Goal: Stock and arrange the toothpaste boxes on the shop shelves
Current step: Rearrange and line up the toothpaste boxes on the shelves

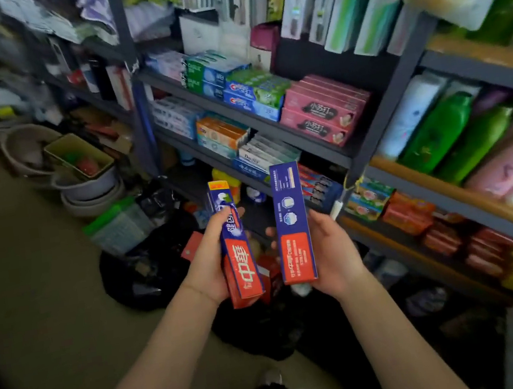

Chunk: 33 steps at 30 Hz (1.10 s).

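left hand [212,256] gripping one toothpaste box [237,246] mid-length | right hand [328,247] cradling another box [292,222] | both hovering off the shelf's [256,181] front edge | likely light, stiff, crushable; holding long sides

Two blue-and-red toothpaste boxes stand nearly upright, side by side and apart — the left box [237,246] shows its front, tilted slightly; the right box [292,222] shows its printed back; stacked toothpaste boxes [254,95] fill the shelves [318,149] behind.
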Tool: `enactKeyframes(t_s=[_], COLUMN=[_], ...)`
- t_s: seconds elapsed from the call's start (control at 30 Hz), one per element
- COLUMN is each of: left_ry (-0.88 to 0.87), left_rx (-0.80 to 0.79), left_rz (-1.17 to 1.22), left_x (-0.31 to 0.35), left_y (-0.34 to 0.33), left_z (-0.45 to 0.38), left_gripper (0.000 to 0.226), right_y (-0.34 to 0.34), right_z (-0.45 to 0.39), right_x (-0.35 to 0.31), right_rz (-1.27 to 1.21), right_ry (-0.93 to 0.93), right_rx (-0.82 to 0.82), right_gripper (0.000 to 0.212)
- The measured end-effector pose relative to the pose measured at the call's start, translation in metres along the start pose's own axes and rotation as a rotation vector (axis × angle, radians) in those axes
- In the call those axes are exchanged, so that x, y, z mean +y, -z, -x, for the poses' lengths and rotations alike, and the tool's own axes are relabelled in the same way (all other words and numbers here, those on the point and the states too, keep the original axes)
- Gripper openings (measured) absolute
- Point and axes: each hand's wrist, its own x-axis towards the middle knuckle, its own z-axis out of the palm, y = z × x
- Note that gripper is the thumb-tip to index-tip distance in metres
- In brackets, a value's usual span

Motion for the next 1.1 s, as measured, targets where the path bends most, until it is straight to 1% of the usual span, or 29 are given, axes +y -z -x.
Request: enactKeyframes(t_s=[0.03,0.13,0.27,0.33,0.4,0.47,0.53,0.6,0.63,0.7,0.77,0.83,0.9,0.93,1.03,1.1], left_ry=[-0.012,-0.025,-0.053,-0.048,-0.047,-0.052,-0.049,-0.060,-0.072,-0.074,-0.075,-0.059,-0.030,-0.008,0.057,0.064], left_rx=[-0.007,-0.021,0.043,0.078,0.106,0.095,0.076,0.085,0.081,0.035,-0.031,-0.088,-0.141,-0.156,-0.209,-0.225], left_rz=[0.013,0.042,0.033,0.038,0.016,-0.009,-0.016,0.013,0.038,0.066,0.078,0.090,0.104,0.123,0.180,0.183], left_x=[0.008,0.038,0.089,0.119,0.145,0.165,0.179,0.193,0.200,0.212,0.226,0.244,0.266,0.278,0.318,0.348], left_y=[0.007,0.018,0.027,0.029,0.027,0.025,0.027,0.030,0.033,0.037,0.041,0.045,0.049,0.053,0.060,0.065], left_z=[-0.013,-0.053,-0.114,-0.144,-0.169,-0.193,-0.217,-0.235,-0.245,-0.266,-0.285,-0.304,-0.324,-0.335,-0.366,-0.385], left_gripper=[0.064,0.070,0.082,0.079,0.072,0.062,0.052,0.049,0.050,0.050,0.048,0.053,0.058,0.060,0.054,0.056], right_y=[-0.006,-0.024,-0.057,-0.076,-0.093,-0.107,-0.119,-0.131,-0.137,-0.150,-0.162,-0.179,-0.200,-0.210,-0.247,-0.269], right_z=[-0.015,-0.065,-0.141,-0.175,-0.206,-0.235,-0.262,-0.286,-0.298,-0.318,-0.337,-0.355,-0.373,-0.384,-0.426,-0.460], right_x=[-0.003,-0.015,-0.039,-0.056,-0.072,-0.086,-0.097,-0.109,-0.115,-0.125,-0.132,-0.142,-0.154,-0.160,-0.178,-0.185], right_rz=[-0.008,-0.022,-0.077,-0.017,0.114,0.285,0.405,0.446,0.458,0.487,0.454,0.346,0.214,0.176,0.117,0.076], right_ry=[-0.002,0.009,-0.042,-0.063,-0.042,0.038,0.130,0.168,0.168,0.155,0.118,0.071,0.058,0.062,0.085,0.103], right_rx=[-0.014,-0.079,-0.151,-0.165,-0.185,-0.184,-0.151,-0.145,-0.152,-0.158,-0.129,-0.134,-0.141,-0.129,-0.088,-0.078], right_gripper=[0.047,0.043,0.040,0.043,0.045,0.040,0.038,0.051,0.054,0.046,0.044,0.047,0.042,0.043,0.059,0.061])
